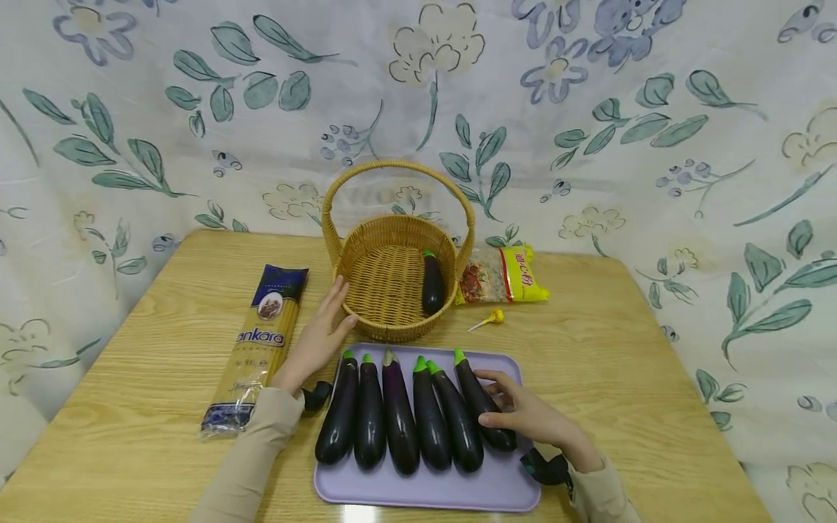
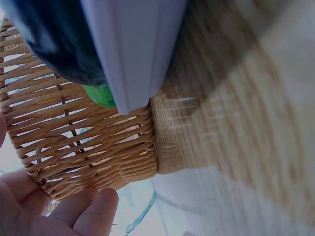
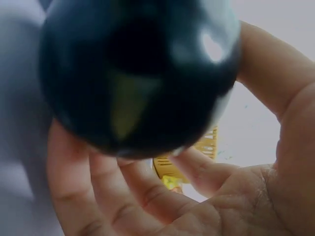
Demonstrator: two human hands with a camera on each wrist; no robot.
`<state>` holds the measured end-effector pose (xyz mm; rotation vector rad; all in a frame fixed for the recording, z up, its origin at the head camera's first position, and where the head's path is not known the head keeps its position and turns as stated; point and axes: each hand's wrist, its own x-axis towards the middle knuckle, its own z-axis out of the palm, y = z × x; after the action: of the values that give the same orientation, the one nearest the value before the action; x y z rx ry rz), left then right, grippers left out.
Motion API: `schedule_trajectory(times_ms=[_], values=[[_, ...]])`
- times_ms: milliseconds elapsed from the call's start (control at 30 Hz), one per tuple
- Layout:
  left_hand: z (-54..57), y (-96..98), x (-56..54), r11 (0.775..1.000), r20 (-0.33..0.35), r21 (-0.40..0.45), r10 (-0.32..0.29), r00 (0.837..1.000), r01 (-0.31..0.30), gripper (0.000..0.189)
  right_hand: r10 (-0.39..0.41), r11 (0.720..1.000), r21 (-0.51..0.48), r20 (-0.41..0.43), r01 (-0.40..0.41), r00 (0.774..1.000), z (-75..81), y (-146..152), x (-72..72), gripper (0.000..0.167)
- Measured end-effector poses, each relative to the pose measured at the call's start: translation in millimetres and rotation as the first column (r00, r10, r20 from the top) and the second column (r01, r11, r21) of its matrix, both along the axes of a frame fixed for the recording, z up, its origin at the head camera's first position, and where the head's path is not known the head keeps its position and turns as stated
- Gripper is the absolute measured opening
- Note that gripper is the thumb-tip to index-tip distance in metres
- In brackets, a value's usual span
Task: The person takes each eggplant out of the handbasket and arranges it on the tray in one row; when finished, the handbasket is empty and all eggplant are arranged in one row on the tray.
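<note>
A wicker basket point(image 1: 387, 330) with a tall arched handle holds one dark eggplant point(image 1: 432, 285) at its right side. My left hand point(image 1: 322, 335) rests against the basket's left wall; in the left wrist view its fingers point(image 2: 98, 211) lie along the weave. Before the basket is a lilac tray point(image 1: 425, 495) bearing several eggplants side by side, stems pointing away. At its right end, my right hand point(image 1: 523, 410) grips the rightmost eggplant point(image 1: 476, 392), which lies slanted. The right wrist view shows that eggplant's round end between thumb and fingers point(image 3: 113, 187).
Left of the basket lies a long pack of spaghetti point(image 1: 258, 349). A yellow bag of pasta point(image 1: 503, 276) sits at the basket's right, with a yellow lollipop point(image 1: 495, 317) in front of it. Behind the wooden table point(image 1: 608, 363) hangs a floral cloth point(image 1: 405, 94).
</note>
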<state>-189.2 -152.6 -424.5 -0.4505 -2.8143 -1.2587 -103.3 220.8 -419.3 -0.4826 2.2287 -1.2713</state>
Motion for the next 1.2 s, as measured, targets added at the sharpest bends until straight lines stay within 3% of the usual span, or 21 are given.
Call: schedule_trajectory(times_ms=[400,700,933,1200], values=[[0.8,-0.7,0.4,1.0,0.006,0.006,-0.001,1.0,0.001,0.067,0.006,0.997,0.072,-0.071,-0.001,0.997,4.7,-1.8,-1.3,0.066],[1.7,-0.9,0.8,1.0,-0.001,0.003,-0.004,1.0,0.004,0.068,-0.009,0.998,0.056,-0.116,0.015,0.993,11.4,0.7,-11.4,0.062],[2.9,0.4,1.0,1.0,0.002,0.008,-0.007,1.0,0.007,0.067,-0.032,0.998,0.049,-0.2,0.043,0.979,28.9,-3.0,-23.4,0.061],[1.3,-0.5,1.2,1.0,0.001,0.015,-0.002,1.0,0.002,0.067,-0.052,0.999,0.0,-0.221,0.053,0.974,56.7,-19.1,-46.3,0.061]])
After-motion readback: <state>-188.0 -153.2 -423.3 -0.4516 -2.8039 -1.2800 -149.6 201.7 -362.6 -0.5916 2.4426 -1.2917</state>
